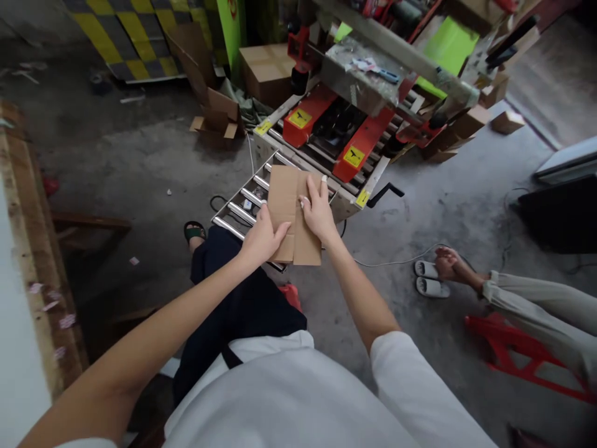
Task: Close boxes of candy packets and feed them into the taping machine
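Observation:
A brown cardboard box (pixel 282 186) lies on the metal rollers in front of me, its two long top flaps meeting at a narrow seam. My left hand (pixel 263 236) grips its left side, thumb over the top flap and fingers partly hidden along the edge. On the right flap (pixel 306 246) rests my right hand (pixel 318 211), fingers stretched out and spread across the cardboard. White shows at some of its fingertips; I cannot make out what it is. The inside of the box is hidden.
The roller conveyor (pixel 237 211) leads to a box-sealing machine (pixel 336 134) with red side plates and a black crank (pixel 386 194). An open carton (pixel 217 121) stands left of it. A seated person's legs (pixel 536 298) and a red stool (pixel 517 348) are at right.

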Motion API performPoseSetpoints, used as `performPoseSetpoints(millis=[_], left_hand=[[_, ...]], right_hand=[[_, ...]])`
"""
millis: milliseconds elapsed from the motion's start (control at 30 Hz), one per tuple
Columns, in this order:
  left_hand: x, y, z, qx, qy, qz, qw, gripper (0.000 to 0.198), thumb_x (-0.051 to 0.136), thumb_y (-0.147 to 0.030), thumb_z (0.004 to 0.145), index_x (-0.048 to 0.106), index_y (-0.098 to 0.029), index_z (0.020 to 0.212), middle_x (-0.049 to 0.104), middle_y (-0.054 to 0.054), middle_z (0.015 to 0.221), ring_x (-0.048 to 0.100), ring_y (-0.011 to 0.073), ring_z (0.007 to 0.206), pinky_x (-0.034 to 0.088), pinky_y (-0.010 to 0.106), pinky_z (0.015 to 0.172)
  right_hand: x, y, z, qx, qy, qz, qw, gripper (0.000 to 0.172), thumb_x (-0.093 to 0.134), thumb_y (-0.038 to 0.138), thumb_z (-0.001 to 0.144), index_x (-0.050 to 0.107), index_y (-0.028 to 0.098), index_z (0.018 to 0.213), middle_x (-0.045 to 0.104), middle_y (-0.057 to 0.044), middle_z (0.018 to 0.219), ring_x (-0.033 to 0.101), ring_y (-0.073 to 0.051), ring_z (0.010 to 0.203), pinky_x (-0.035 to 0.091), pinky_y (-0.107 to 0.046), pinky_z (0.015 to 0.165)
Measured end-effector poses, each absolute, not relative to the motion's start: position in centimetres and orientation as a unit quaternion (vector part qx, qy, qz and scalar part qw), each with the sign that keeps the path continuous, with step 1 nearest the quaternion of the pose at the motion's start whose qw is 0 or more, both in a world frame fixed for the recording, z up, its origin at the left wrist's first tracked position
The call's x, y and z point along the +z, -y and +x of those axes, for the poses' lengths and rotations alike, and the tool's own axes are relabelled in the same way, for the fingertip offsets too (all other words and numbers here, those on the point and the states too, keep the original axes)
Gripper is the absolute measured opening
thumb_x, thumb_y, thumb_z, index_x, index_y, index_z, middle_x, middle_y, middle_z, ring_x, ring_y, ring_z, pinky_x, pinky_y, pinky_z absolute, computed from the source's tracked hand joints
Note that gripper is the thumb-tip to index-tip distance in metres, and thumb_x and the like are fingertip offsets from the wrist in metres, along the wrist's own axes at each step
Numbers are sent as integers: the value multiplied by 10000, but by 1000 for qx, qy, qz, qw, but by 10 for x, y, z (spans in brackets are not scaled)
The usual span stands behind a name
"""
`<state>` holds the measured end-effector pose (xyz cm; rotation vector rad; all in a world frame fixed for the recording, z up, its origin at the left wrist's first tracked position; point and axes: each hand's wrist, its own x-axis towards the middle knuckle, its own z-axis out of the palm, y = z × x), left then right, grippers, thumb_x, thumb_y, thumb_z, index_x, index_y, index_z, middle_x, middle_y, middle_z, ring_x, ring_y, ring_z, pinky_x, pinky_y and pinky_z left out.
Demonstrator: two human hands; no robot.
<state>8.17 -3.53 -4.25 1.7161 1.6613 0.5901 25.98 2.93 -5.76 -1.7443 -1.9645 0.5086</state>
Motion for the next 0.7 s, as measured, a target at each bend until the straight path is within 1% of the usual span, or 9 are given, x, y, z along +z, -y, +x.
performPoseSetpoints(millis=[67, 133, 233, 300, 367, 433, 500, 567, 700], left_hand=[[-37, 34, 83, 205, -639, 666, 326, 672, 499, -474, 967, 294, -77, 1468, 506, 292, 1421, 627, 398, 1203, 552, 539, 944], [-35, 34, 82, 198, -636, 676, 315, 654, 488, -477, 973, 297, -88, 1462, 521, 282, 1405, 640, 392, 1180, 562, 522, 917], [-37, 34, 79, 202, -635, 687, 292, 646, 480, -495, 977, 306, -95, 1453, 549, 274, 1359, 658, 383, 1138, 571, 502, 871], [-41, 35, 79, 212, -633, 691, 276, 649, 475, -510, 981, 304, -108, 1460, 551, 270, 1350, 667, 371, 1117, 576, 480, 845], [-44, 36, 80, 220, -630, 695, 268, 652, 467, -513, 986, 291, -119, 1475, 538, 268, 1366, 662, 366, 1131, 575, 466, 844], [-49, 36, 81, 226, -626, 696, 270, 676, 467, -500, 990, 253, -115, 1504, 507, 274, 1402, 635, 373, 1189, 568, 475, 882], [-54, 36, 82, 241, -614, 699, 278, 700, 472, -466, 993, 210, -99, 1528, 474, 283, 1435, 581, 368, 1274, 540, 491, 971], [-59, 32, 81, 265, -599, 698, 290, 705, 472, -420, 996, 180, -89, 1546, 456, 285, 1455, 528, 349, 1341, 489, 500, 1066], [-68, 13, 79, 313, -568, 687, 328, 674, 435, -355, 1012, 157, -128, 1583, 488, 242, 1457, 500, 302, 1378, 425, 496, 1151]], right_hand=[[-63, -32, 265, 193, 709, -628, 257, 578, 343, 386, 1048, 330, 193, 1593, 180, -173, 1682, 250, -291, 1549, 330, -525, 1217], [-69, -34, 269, 205, 699, -624, 281, 560, 307, 349, 1043, 355, 205, 1581, 278, -146, 1659, 252, -270, 1548, 301, -541, 1230], [-71, -28, 271, 209, 676, -640, 299, 564, 271, 300, 1030, 359, 203, 1578, 379, -134, 1613, 304, -251, 1524, 301, -530, 1233], [-65, -11, 269, 194, 671, -650, 299, 577, 271, 313, 1031, 330, 187, 1591, 367, -155, 1614, 309, -263, 1522, 312, -530, 1226], [-54, 18, 264, 164, 705, -634, 272, 612, 309, 376, 1034, 284, 168, 1609, 286, -179, 1648, 245, -303, 1549, 311, -551, 1220], [-44, 53, 259, 126, 777, -581, 208, 718, 411, 484, 1008, 246, 146, 1620, 194, -199, 1676, 170, -368, 1564, 271, -603, 1222], [-36, 82, 255, 94, 839, -518, 139, 885, 552, 571, 936, 222, 121, 1623, 167, -222, 1677, 154, -420, 1556, 213, -645, 1228], [-31, 96, 252, 78, 862, -491, 100, 975, 657, 553, 879, 212, 106, 1623, 205, -227, 1667, 192, -422, 1545, 185, -634, 1244], [-30, 87, 240, 76, 847, -516, 100, 912, 677, 383, 878, 235, 63, 1609, 231, -226, 1659, 213, -386, 1545, 204, -563, 1267]])
